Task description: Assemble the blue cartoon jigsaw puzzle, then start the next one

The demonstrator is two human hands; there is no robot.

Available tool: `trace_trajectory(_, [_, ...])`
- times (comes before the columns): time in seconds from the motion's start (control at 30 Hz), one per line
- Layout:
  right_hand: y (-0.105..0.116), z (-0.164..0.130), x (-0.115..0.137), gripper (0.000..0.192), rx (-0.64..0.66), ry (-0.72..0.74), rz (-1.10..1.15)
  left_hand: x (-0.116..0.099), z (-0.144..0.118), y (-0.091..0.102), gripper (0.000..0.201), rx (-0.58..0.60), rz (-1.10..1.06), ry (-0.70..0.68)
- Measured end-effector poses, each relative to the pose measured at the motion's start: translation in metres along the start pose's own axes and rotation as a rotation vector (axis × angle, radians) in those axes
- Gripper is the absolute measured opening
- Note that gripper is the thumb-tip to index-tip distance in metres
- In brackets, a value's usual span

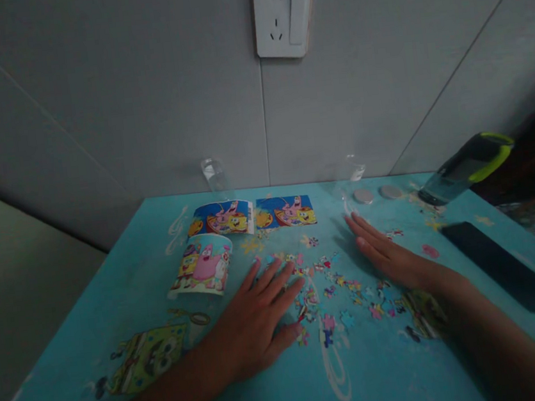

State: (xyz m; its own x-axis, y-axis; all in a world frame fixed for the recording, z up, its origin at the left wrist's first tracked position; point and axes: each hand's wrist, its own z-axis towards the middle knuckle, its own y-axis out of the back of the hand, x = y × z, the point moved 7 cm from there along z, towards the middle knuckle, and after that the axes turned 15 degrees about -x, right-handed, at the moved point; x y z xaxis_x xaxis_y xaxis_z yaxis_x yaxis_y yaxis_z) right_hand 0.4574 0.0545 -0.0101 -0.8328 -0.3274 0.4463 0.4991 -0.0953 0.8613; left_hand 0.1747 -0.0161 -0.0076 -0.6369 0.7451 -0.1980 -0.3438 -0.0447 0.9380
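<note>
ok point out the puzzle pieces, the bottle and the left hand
Puzzle pieces (328, 321): head view, on one pink piece.
Bottle (458, 170): head view, middle of its body.
Left hand (259, 311): head view, back of the hand.

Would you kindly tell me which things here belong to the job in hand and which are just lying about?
Seemingly for the job:
puzzle pieces
picture sheets
perhaps clear containers and round lids

Apparently lying about:
bottle
dark flat object

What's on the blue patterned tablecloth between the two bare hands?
Small multicoloured puzzle pieces lie scattered between the left hand and right hand, in the head view.
</note>
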Motion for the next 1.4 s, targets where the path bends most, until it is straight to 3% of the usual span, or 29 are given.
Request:
trace_trajectory(0.17, [-0.001, -0.005, 0.02, 0.063, 0.042, 0.048, 0.078, -0.008, 0.004, 0.002, 0.071, 0.003, -0.051, -0.012])
trace_trajectory(0.3, [-0.002, -0.013, 0.06, 0.061, 0.108, 0.161, 0.151, -0.014, 0.003, 0.008, 0.073, -0.005, -0.061, -0.063])
trace_trajectory(0.4, [-0.009, -0.024, 0.095, 0.067, 0.155, 0.301, 0.16, -0.019, -0.008, 0.016, 0.073, -0.033, -0.044, -0.208])
trace_trajectory(0.5, [-0.025, -0.037, 0.123, 0.075, 0.182, 0.483, 0.108, -0.024, -0.022, 0.027, 0.063, -0.133, -0.014, -0.315])
trace_trajectory(0.6, [-0.044, -0.046, 0.136, 0.072, 0.196, 0.606, 0.031, -0.024, -0.031, 0.041, 0.048, -0.294, -0.045, -0.313])
trace_trajectory(0.73, [-0.056, -0.048, 0.133, 0.067, 0.171, 0.642, -0.08, -0.011, -0.029, 0.054, 0.02, -0.359, -0.007, -0.226])
trace_trajectory(0.9, [-0.052, -0.04, 0.113, 0.065, 0.114, 0.573, -0.157, 0.016, -0.026, 0.058, 0.026, -0.372, 0.069, -0.076])
trace_trajectory(1.2, [-0.034, -0.02, 0.072, 0.069, 0.101, 0.388, -0.167, 0.035, -0.017, 0.02, 0.042, -0.298, 0.185, 0.036])
trace_trajectory(1.4, [-0.023, -0.012, 0.075, 0.063, 0.033, 0.36, -0.076, 0.038, -0.016, 0.032, 0.031, -0.273, 0.163, 0.039])
